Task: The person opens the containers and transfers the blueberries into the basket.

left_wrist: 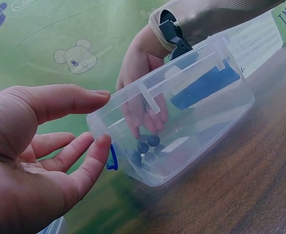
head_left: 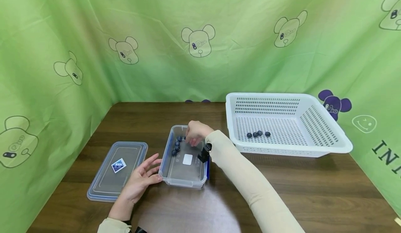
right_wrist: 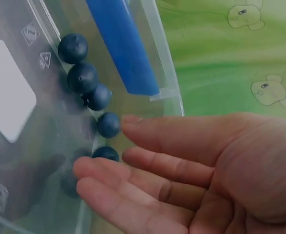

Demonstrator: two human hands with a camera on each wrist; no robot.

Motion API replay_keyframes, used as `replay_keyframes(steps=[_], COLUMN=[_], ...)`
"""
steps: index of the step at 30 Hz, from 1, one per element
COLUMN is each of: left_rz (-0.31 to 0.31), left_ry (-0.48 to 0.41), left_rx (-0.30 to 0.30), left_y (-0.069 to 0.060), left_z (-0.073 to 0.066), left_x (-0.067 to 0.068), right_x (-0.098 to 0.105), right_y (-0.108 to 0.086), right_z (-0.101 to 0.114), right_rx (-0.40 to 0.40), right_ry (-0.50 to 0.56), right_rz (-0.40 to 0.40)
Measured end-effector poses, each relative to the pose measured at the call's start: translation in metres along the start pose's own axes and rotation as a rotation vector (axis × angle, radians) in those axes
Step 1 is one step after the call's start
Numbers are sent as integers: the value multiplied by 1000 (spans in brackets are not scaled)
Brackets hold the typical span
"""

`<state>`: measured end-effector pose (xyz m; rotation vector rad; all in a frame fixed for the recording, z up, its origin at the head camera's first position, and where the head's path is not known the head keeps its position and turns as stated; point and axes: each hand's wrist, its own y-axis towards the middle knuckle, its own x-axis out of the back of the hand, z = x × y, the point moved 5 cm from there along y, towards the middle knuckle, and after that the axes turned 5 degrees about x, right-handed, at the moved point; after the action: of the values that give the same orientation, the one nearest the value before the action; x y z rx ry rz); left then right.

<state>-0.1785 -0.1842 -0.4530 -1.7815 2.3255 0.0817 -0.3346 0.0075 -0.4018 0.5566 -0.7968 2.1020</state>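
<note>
A clear plastic box [head_left: 184, 183] with blue side clips stands on the table. Several blueberries [right_wrist: 82, 78] lie in it, lined up along its left wall. My right hand [head_left: 197, 133] reaches down inside the far end of the box. Its thumb tip is right beside one blueberry [right_wrist: 108, 125], and the fingers partly cover another blueberry [right_wrist: 105, 153]; nothing is visibly pinched. My left hand [head_left: 142, 178] is at the near left corner of the box, fingers spread and loosely bent, fingertips at the wall. Left wrist view shows thumb and fingers not gripping around it.
A clear lid [head_left: 104, 177] with a blue edge and a diamond sticker lies flat left of the box. At the right stands a white slotted basket [head_left: 288, 148], with several blueberries [head_left: 259, 133] near its front left. A green printed curtain [head_left: 156, 76] hangs behind the wooden table [head_left: 269, 165].
</note>
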Motion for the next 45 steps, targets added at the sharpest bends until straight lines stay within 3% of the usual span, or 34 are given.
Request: replay_keyframes(steps=[8,20,28,38,45], left_rz=[4,-2,-5,-13,-13], left_ry=[5,4,3,7,6], left_rx=[0,0,2,16,7], left_y=[1,0,-1,-1,0], left_z=[-1,0,1,1,1], left_x=[0,1,1,1,0], right_x=[-21,-40,-45,-38,-18], right_y=[5,15,14,14,8], right_z=[1,-6,-6,-12,-15], right_rx=[25,-38,-49,-45,-3], right_ry=[137,288,361,395,561], right_rz=[130,64,106,150,146])
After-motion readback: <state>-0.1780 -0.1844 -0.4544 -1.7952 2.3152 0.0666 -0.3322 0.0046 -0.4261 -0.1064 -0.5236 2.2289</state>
